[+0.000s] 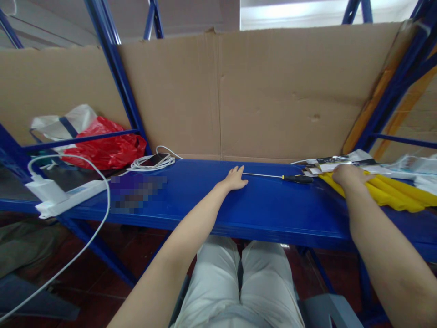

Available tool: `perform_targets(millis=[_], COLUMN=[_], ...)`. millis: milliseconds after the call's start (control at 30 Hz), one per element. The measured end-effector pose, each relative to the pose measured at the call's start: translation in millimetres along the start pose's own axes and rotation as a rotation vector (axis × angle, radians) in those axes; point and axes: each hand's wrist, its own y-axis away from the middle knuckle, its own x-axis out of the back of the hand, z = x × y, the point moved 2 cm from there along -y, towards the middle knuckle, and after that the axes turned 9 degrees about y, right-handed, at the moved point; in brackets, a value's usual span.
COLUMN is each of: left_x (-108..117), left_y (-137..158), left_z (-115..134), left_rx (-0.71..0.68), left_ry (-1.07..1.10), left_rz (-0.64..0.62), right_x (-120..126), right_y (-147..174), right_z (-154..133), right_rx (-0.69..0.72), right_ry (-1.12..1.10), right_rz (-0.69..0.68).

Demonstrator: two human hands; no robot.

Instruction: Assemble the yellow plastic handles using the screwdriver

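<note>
My left hand [235, 178] lies on the blue shelf [266, 209], its fingers spread and nothing in them. Close to its fingertips is the metal tip of a screwdriver [297, 179] with a black and yellow handle. Farther right, my right hand [350, 174] is over a bright yellow cloth-like item [398, 191] and beside some black-and-white packaging [329, 163]. Its fingers are hidden from this angle, so whether it grips either item cannot be seen. The screwdriver lies between my two hands, with its handle toward the right one.
A white power strip [73, 198] with a plugged-in adapter and a looping cable sits at the left. Near it are a coiled white cable [146, 164], a phone [157, 158] and a red plastic bag [105, 143]. Cardboard [273, 91] walls the back; blue posts [118, 73] frame the shelf.
</note>
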Motion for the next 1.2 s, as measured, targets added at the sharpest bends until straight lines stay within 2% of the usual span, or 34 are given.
perform_targets(millis=[33, 133, 300, 400, 500, 633, 733, 833, 1000, 1200], left_x=[0.9, 4.1, 16.4, 32.5, 53.1, 78.2, 87.9, 91.4, 90.9, 86.9], left_y=[1.7, 10.1, 28.5, 38.0, 47.7, 62.5, 72.6, 81.0, 90.3, 86.8], left_z=[1.5, 10.0, 30.9, 30.0, 9.0, -44.8, -83.7, -110.2, -131.8, -139.1], left_rx=[-0.004, -0.006, -0.008, 0.056, 0.105, 0.344, 0.509, 0.626, 0.79, 0.746], left_ry=[-0.009, -0.044, -0.168, -0.272, -0.332, -0.363, -0.355, -0.298, -0.201, -0.175], left_rz=[-0.002, -0.005, 0.027, 0.087, 0.192, 0.348, 0.374, 0.391, 0.35, 0.359], right_x=[3.5, 15.0, 13.8, 7.0, 6.2, 11.8, 13.6, 12.7, 10.9, 12.9], right_y=[3.6, 12.5, 11.6, 8.9, 11.1, 17.3, 19.4, 19.2, 19.2, 21.0], right_z=[0.0, -4.8, -13.7, -18.2, -23.0, -29.4, -31.7, -31.9, -31.9, -32.2], right_rx=[-0.052, -0.037, 0.122, 0.193, 0.222, 0.263, 0.288, 0.305, 0.314, 0.305], right_ry=[-0.001, -0.054, -0.092, -0.086, -0.097, -0.105, -0.109, -0.116, -0.095, -0.104], right_rz=[-0.032, -0.047, -0.019, -0.048, -0.085, -0.081, -0.076, -0.075, -0.094, -0.098])
